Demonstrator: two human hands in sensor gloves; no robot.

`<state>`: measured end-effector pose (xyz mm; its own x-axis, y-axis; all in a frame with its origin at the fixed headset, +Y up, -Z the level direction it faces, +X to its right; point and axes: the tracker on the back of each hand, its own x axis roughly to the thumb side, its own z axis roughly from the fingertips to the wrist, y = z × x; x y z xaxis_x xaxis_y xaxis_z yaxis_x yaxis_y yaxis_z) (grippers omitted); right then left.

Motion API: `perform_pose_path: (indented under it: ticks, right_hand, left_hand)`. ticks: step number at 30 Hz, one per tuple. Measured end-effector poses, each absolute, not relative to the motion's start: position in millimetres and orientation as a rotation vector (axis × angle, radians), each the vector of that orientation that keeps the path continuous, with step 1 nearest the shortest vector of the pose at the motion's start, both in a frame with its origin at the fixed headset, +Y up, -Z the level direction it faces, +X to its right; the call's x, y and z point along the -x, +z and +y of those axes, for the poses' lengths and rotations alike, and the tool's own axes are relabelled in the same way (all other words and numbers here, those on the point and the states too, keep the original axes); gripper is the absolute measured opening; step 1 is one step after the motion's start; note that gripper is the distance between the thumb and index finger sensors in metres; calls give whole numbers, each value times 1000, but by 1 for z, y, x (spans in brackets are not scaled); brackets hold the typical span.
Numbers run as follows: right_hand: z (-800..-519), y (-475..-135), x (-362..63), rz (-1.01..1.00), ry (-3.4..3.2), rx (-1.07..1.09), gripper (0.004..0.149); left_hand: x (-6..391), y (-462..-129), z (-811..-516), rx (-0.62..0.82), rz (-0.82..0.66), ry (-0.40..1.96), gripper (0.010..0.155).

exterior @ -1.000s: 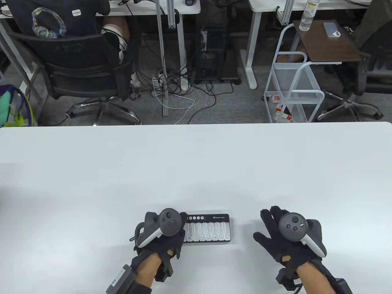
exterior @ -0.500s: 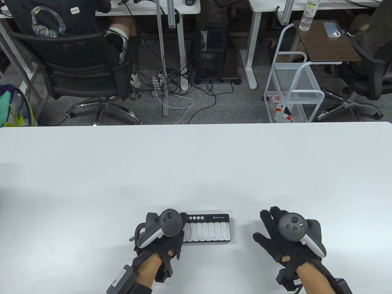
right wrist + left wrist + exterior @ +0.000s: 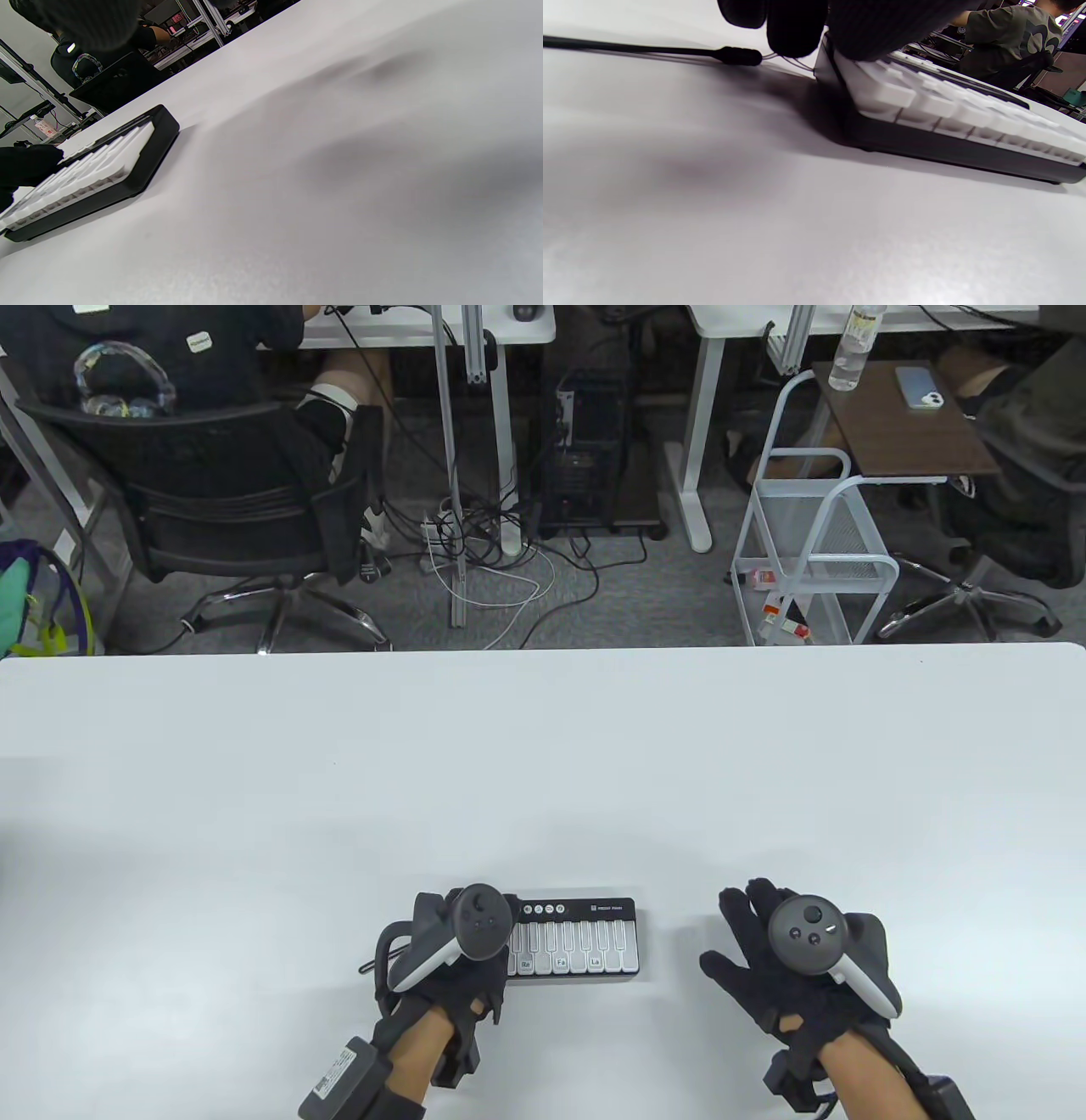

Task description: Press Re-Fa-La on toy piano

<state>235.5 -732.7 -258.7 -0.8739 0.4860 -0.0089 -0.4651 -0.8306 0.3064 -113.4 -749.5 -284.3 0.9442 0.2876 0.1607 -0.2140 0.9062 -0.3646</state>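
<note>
The toy piano [image 3: 585,950] is small and black with white keys and lies near the table's front edge. Labels Re [image 3: 525,964], Fa [image 3: 561,963] and La [image 3: 595,962] show on its keys. My left hand [image 3: 501,931] covers the piano's left end with the fingers curled down. In the left wrist view one gloved finger [image 3: 874,34] lies on the leftmost keys of the piano [image 3: 946,114], and two fingertips [image 3: 793,29] hang just left of it. My right hand [image 3: 759,929] rests on the table right of the piano with fingers spread, touching nothing else. The piano also shows in the right wrist view [image 3: 93,169].
The white table [image 3: 543,780] stretches far beyond the piano. A black cable [image 3: 649,50] runs along the table left of the piano. Chairs, desks and a white wire cart [image 3: 814,560] stand on the floor beyond the far edge.
My left hand has shifted and tilted slightly to the right over the piano's left end. The piano and my right hand have stayed in place.
</note>
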Motion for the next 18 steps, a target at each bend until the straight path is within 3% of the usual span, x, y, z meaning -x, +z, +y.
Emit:
perform_pose_path:
  ticks: [18]
  right_hand:
    - [-733, -258, -235, 418, 2609, -90, 81]
  left_hand:
    - [114, -284, -750, 359, -209, 269, 60]
